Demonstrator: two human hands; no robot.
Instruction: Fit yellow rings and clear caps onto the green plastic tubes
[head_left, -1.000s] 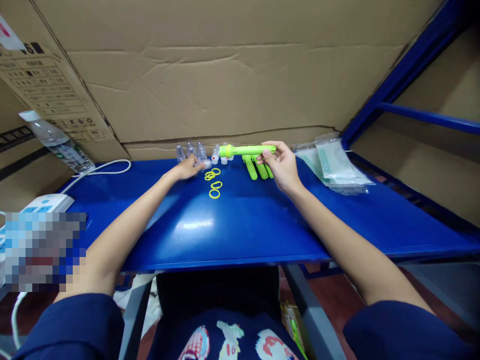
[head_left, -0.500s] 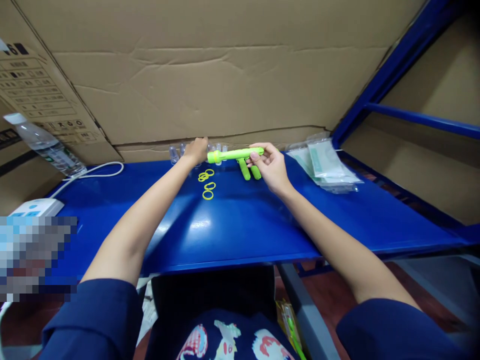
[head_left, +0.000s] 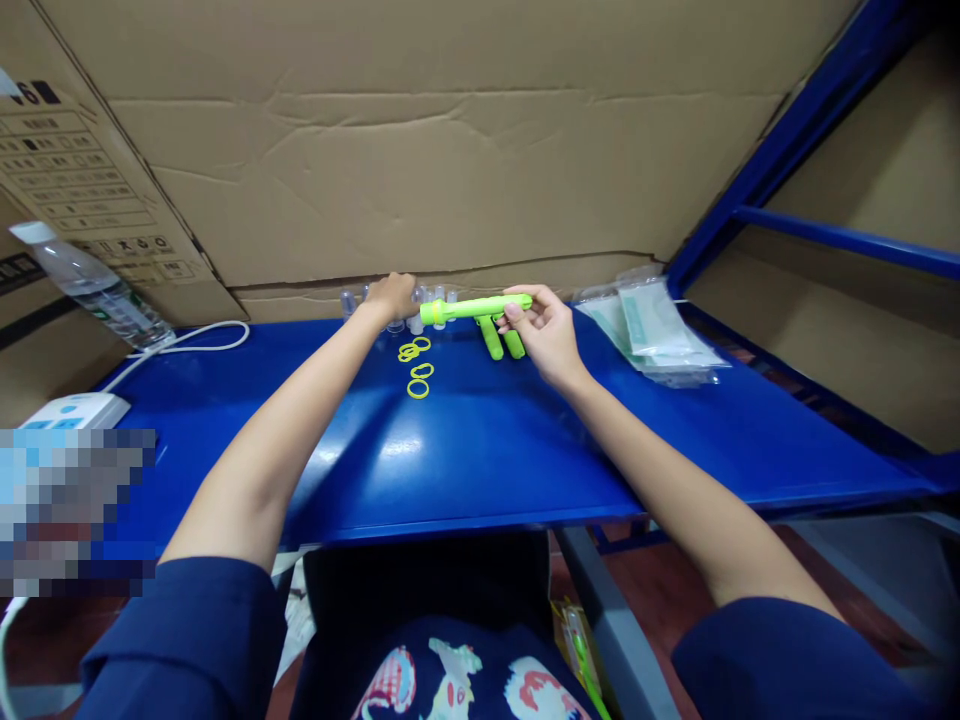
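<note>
My right hand (head_left: 549, 338) grasps a bright-green plastic tube (head_left: 476, 308) by its right end, roughly level above the glossy blue surface (head_left: 480, 450). My left hand (head_left: 393, 297) is among small clear plastic capsules (head_left: 348, 303); fingertips hidden, cannot tell whether it grips one. Thin yellow rings (head_left: 407, 353) lie nearer me.

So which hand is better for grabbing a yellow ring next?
Probably the left hand: it looks nearer the yellow rings, while the right hand grips a green tube. Whether the left holds something is hidden.
</note>
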